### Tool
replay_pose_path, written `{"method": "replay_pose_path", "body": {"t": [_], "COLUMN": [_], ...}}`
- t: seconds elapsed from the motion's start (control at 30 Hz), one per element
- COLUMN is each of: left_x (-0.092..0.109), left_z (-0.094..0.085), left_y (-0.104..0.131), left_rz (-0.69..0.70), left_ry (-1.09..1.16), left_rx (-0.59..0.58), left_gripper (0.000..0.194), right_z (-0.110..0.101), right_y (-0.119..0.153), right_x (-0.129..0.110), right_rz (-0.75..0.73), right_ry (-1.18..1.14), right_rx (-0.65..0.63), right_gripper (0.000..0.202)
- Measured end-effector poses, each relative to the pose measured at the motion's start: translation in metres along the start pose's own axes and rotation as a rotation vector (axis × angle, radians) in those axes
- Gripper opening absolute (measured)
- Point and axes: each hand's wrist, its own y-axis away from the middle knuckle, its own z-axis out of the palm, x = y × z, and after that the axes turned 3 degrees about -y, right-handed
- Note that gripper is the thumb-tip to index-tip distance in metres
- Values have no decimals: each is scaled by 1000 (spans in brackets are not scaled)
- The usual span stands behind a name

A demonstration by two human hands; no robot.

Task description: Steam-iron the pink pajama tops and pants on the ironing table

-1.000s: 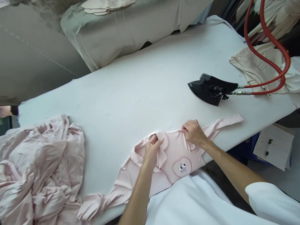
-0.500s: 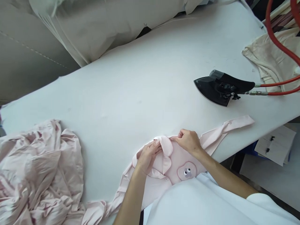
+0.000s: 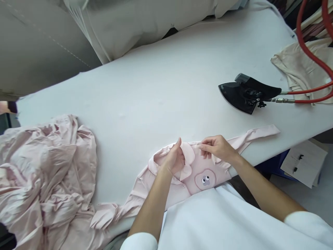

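Note:
A pink collared garment (image 3: 171, 196) with a round face patch (image 3: 205, 180) lies at the table's near edge, its sleeves stretched to both sides. My left hand (image 3: 176, 158) rests at the collar opening, thumb up and apart from the fingers, which reach under or behind the collar flap (image 3: 188, 152). Beside the collar, my right hand (image 3: 217, 147) pinches at the garment's shoulder edge with thumb and fingertips.
A black iron (image 3: 248, 93) with red hoses (image 3: 307, 93) stands on the white table (image 3: 145, 86) at right. Crumpled pink cloth (image 3: 52, 166) is heaped at left. Cream cloth (image 3: 304, 64) lies at the far right; papers (image 3: 304, 161) sit below the table edge.
My left hand has lifted its thumb away from the collar. My right hand has shifted slightly right along the shoulder edge. The whole view has shifted a little.

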Motion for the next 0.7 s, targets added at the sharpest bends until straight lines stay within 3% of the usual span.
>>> {"method": "replay_pose_path", "body": {"t": [0.13, 0.3, 0.37, 0.43, 0.5, 0.57, 0.63, 0.7], "left_x": [12, 20, 17, 14, 13, 13, 11, -1], "left_z": [-6, -12, -12, -10, -9, -7, -6, -8], "left_y": [4, 22, 23, 21, 15, 11, 12, 21], "left_rz": [58, 49, 44, 47, 58, 71, 86, 178], "left_ry": [-28, -59, -47, -40, -42, -48, -74, -175], "left_rx": [32, 117, 128, 129, 122, 112, 98, 131], "left_gripper": [78, 75, 74, 73, 73, 75, 79, 78], "right_z": [25, 30, 23, 18, 20, 34, 56, 79], "right_y": [-29, -41, -28, -5, 22, 44, 54, 54], "right_x": [2, -2, -3, 2, 11, 23, 33, 39], "right_rz": [127, 146, 90, 34, 166, 417, 540, 511], "right_ry": [60, 471, 500, 409, 287, 109, -121, -275], "right_rx": [228, 364, 336, 223, -3, -218, -238, -101], "right_gripper": [42, 46, 42, 37, 35, 35, 34, 28]}}
